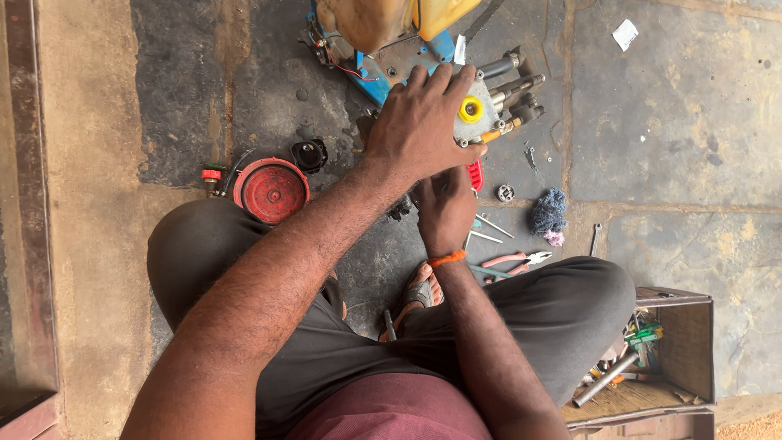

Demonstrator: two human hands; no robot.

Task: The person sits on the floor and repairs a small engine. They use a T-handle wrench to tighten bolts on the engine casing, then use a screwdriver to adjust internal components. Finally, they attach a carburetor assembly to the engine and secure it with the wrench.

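My left hand [419, 122] lies over a grey metal pump unit [487, 106] with a yellow cap [470, 109] and several pipe fittings, its fingers wrapped around the unit's top. My right hand [445, 208], with an orange band at the wrist, works just below the unit. It is closed around a tool with a red handle [475, 175]; the tool's tip is hidden. The unit rests on the stone floor against a blue frame [383, 77] with a yellowish tank [383, 20].
A red round cover [271, 191] and a small black part [309, 155] lie at left. Pink-handled pliers [517, 261], loose pins [489, 232], a small gear [506, 193] and a blue rag [547, 213] lie at right. An open box of tools [652, 350] stands beside my right knee.
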